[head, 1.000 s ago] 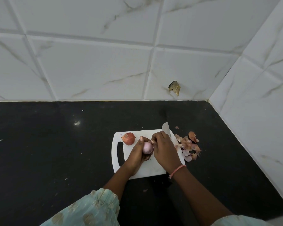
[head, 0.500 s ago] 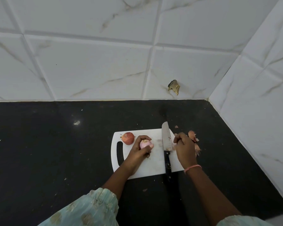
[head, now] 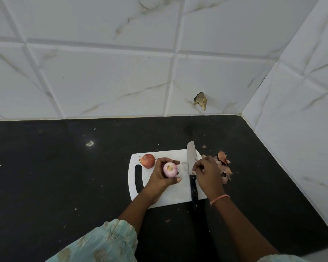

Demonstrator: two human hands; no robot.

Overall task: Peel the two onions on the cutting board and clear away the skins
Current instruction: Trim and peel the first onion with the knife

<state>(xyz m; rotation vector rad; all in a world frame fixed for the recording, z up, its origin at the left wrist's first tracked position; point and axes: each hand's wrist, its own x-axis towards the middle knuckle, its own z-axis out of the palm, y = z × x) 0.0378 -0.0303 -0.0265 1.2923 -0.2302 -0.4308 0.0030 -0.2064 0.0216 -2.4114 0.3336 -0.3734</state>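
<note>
A white cutting board point(head: 170, 197) lies on the black counter. My left hand point(head: 160, 177) grips a peeled pale pink onion point(head: 170, 169) above the board. An unpeeled reddish onion point(head: 148, 161) rests on the board's far left corner, beside the handle slot. My right hand point(head: 208, 174) hovers at the board's right edge, fingers curled, right beside a knife point(head: 192, 173) lying along that edge with its black handle toward me. Whether those fingers pinch a scrap of skin is unclear. A heap of onion skins point(head: 224, 165) lies on the counter just right of the board.
The black counter point(head: 64, 176) carries small crumbs and skin flakes. White tiled walls close off the back and right side, meeting in a corner. A chipped spot point(head: 200, 100) shows on the back wall. My light green sleeve point(head: 102, 244) is at the bottom.
My right hand left the onion, went right to the skin heap, and has come back a little toward the knife. The knife now shows fully. My left hand turned the peeled onion upward.
</note>
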